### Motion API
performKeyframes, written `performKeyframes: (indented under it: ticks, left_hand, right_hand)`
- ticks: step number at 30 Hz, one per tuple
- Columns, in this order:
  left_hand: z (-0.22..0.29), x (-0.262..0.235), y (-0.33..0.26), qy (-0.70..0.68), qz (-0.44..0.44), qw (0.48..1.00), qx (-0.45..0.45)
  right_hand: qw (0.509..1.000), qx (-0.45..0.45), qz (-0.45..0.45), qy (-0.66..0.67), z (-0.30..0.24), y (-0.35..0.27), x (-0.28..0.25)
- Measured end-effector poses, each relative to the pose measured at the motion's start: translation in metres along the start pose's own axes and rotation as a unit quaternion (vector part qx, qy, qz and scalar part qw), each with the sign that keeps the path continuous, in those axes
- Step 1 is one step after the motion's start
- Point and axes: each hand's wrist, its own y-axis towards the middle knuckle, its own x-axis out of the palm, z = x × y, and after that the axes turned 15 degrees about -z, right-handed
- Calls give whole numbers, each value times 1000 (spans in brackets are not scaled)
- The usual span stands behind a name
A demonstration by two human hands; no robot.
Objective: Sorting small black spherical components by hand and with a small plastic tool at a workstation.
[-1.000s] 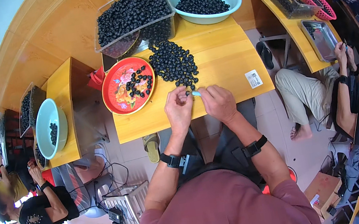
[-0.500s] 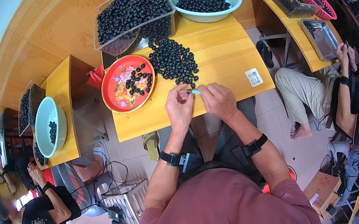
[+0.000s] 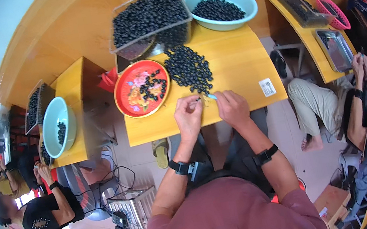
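My left hand (image 3: 188, 115) is closed, pinching a small black bead (image 3: 199, 100) between thumb and fingertips over the front of the yellow table (image 3: 233, 63). Just to its right, my right hand (image 3: 233, 108) grips a small light-blue tool (image 3: 211, 96) whose tip sticks out toward the bead; its exact kind cannot be made out. A narrow gap separates the two hands. Loose black beads (image 3: 189, 69) lie in a heap right beyond them. Left of the heap, a red floral tray (image 3: 125, 109) carries a scatter of similar beads.
A clear plastic box (image 3: 176, 36) heaped with black beads stands at the table's back, beside a light-blue basin (image 3: 227, 24) holding more. A white label (image 3: 267, 87) is on the right side. People work at tables on both sides; cables (image 3: 123, 174) trail at floor left.
My hands have drawn slightly apart, and the blue tool's tip has come away from the left fingertips. The whole view has shifted, so the table sits lower and further right.
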Motion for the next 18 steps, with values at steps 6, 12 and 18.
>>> performKeyframes:
  ticks: [6, 12, 18]
  left_hand:
    - [30, -70, 40, 256, 79, 958, 106]
    - [159, -43, -18, 193, -177, 934, 242]
    - [290, -7, -95, -83, -495, 776, 381]
  right_hand:
    - [1000, 14, -5, -1, -3, -5, -4]
    - [999, 19, -25, 9, -3, -12, 4]
    - [1000, 17, -14, 4, 8, -9, 4]
